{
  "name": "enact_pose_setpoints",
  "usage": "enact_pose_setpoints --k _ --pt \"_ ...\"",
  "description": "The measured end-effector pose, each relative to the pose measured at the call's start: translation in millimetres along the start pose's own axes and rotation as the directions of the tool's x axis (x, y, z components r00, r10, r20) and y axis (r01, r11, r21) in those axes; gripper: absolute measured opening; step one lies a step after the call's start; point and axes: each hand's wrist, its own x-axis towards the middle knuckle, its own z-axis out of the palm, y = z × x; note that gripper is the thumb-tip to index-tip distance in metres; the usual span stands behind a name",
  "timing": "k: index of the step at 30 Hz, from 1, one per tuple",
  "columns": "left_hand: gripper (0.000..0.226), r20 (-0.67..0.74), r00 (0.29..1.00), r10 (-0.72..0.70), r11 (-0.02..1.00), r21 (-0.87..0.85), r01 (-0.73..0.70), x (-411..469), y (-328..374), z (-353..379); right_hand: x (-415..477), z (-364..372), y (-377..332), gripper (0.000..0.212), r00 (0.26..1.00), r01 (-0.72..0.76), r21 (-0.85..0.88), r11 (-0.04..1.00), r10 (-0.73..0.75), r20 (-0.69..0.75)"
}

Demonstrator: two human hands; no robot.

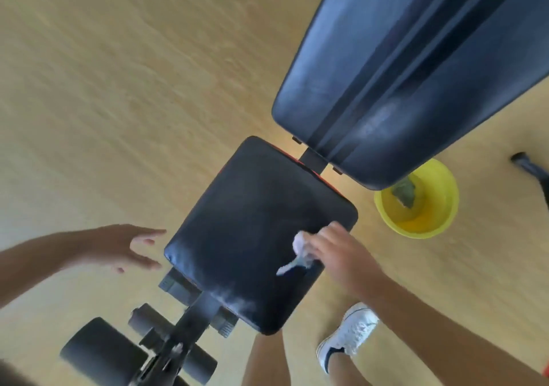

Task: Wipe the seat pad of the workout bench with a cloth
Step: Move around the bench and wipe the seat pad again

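Head view: a person bends over a workout bench on a pale wood floor (104,103), wiping its seat pad (252,222). The right hand (338,252) presses a bunched white cloth (300,252) against the pad's right edge, the grip closed around the wad so that a loose tail trails toward the near side. That placement suggests a stroke starting or ending at the rim, where the hand can bear down without sliding off.

The left hand (127,246) hovers just off the pad's left edge, fingers spread wide and holding nothing, apparently for balance or ready to steady the bench; it does not touch the pad.

A pale smear on the pad's near corner may be moisture or glare; motion blur makes it hard to say.

Beyond the seat, the long backrest pad (401,74) runs to the far right, also streaked. A yellow bucket (433,216) sits on the floor just right of the bench, partly tucked under the backrest, with a second rag (404,191) inside, close enough for rinsing. At the near left, the padded leg rollers (98,353) jut from the frame. A white sneaker (347,338) is planted near the pad's right corner, keeping the person close to the work.
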Motion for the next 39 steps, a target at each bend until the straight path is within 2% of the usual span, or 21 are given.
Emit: enact_pose_setpoints --k 2,4,5,7,9,11,13,15,17,18,20,21,23,25,27,28,30,33,35,37,39 --pt "0.070 -0.079 0.990 0.113 0.967 -0.219 -0.128 7 -1 25 14 -5 0 0.014 0.890 -0.432 0.108 0.895 0.443 -0.111" --pt "0.051 -0.242 0.962 0.125 0.886 -0.410 -0.218 10 3 44 4 24 -51 0.016 0.846 -0.523 0.144 0.840 0.532 -0.037" --pt "0.048 -0.314 0.945 0.087 0.852 -0.469 -0.234 12 4 49 -5 37 -84 0.018 0.888 -0.459 0.174 0.871 0.455 0.063" --pt "0.044 -0.386 0.922 0.018 0.790 -0.560 -0.250 15 2 60 -23 56 -117 0.026 0.984 -0.051 0.121 0.991 0.029 0.173" --pt "0.043 -0.412 0.910 -0.051 0.761 -0.606 -0.231 19 -1 68 5 44 -80 0.036 0.977 0.167 -0.047 0.985 -0.159 0.140" --pt "0.044 -0.406 0.910 -0.079 0.727 -0.649 -0.226 24 -8 73 44 11 -36 0.037 0.985 -0.161 -0.018 0.987 0.160 -0.059" --pt "0.045 -0.398 0.915 -0.072 0.669 -0.700 -0.251 26 -13 75 64 -4 -15 0.023 0.744 -0.585 0.195 0.788 0.616 -0.259" --pt "0.045 -0.398 0.916 -0.056 0.631 -0.725 -0.276 27 -14 75 64 7 -50 0.024 0.597 -0.698 0.327 0.637 0.770 -0.226" --pt "0.044 -0.406 0.912 -0.055 0.627 -0.725 -0.285 27 -15 76 51 34 -118 0.026 0.838 -0.503 0.210 0.838 0.532 -0.118" --pt "0.044 -0.404 0.913 -0.058 0.631 -0.723 -0.280 27 -15 75 41 46 -147 0.025 0.973 -0.228 0.093 0.969 0.230 -0.017" --pt "0.044 -0.393 0.919 -0.040 0.629 -0.724 -0.283 28 -15 74 46 50 -145 0.026 0.964 0.221 0.005 0.975 -0.219 0.148" --pt "0.043 -0.391 0.920 -0.032 0.625 -0.726 -0.287 30 -13 71 65 39 -121 0.023 0.961 0.247 -0.045 0.968 -0.238 0.137" --pt "0.041 -0.390 0.920 -0.033 0.634 -0.720 -0.282 35 -17 69 110 10 -71 0.017 0.997 -0.064 -0.061 0.996 0.062 -0.039" --pt "0.039 -0.394 0.918 -0.052 0.651 -0.710 -0.268 38 -20 71 139 -11 -42 0.012 0.830 -0.498 0.105 0.861 0.508 -0.228" --pt "0.037 -0.394 0.918 -0.049 0.668 -0.696 -0.263 36 -16 71 140 -8 -64 0.013 0.708 -0.636 0.216 0.741 0.672 -0.218" --pt "0.036 -0.394 0.918 -0.033 0.683 -0.680 -0.267 34 -14 69 135 6 -90 0.017 0.784 -0.565 0.191 0.803 0.594 -0.179" --pt "0.040 -0.398 0.917 -0.020 0.717 -0.645 -0.264 34 -12 68 115 33 -141 0.015 0.989 -0.142 0.080 0.987 0.145 -0.035" --pt "0.048 -0.378 0.925 -0.033 0.712 -0.658 -0.244 41 -15 67 119 44 -150 0.013 0.900 0.397 0.017 0.918 -0.393 0.190" --pt "0.042 -0.385 0.922 -0.051 0.678 -0.691 -0.251 44 -17 67 154 25 -125 0.016 0.926 0.353 0.017 0.936 -0.352 0.136" --pt "0.043 -0.393 0.917 -0.077 0.648 -0.718 -0.253 45 -19 74 189 22 -104 0.028 0.997 0.066 0.073 0.995 -0.068 0.022" --pt "0.043 -0.387 0.917 -0.093 0.564 -0.780 -0.272 47 -19 78 212 32 -111 0.028 0.992 -0.075 0.229 0.971 0.049 0.120"
